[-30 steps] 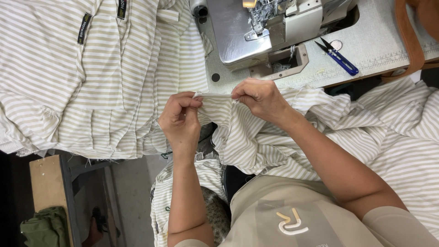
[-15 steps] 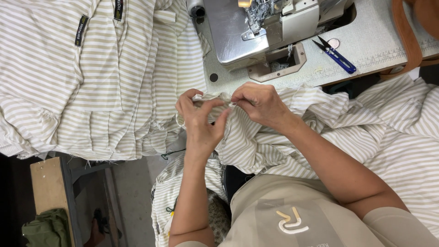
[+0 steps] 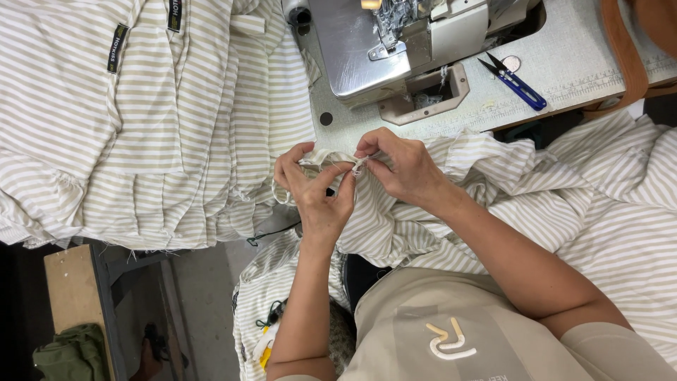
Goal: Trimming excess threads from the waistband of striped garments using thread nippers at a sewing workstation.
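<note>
Left hand (image 3: 317, 194) shifted closer since earlier; right hand (image 3: 398, 166) beside it; both sets of fingers pinched shut on striped fabric (image 3: 437, 212) edge between fingertips.

Pale sewing table (image 3: 564, 70), grey sewing machine (image 3: 395, 42), blue thread snips (image 3: 518, 85), stacked striped fabric (image 3: 141, 120)
</note>
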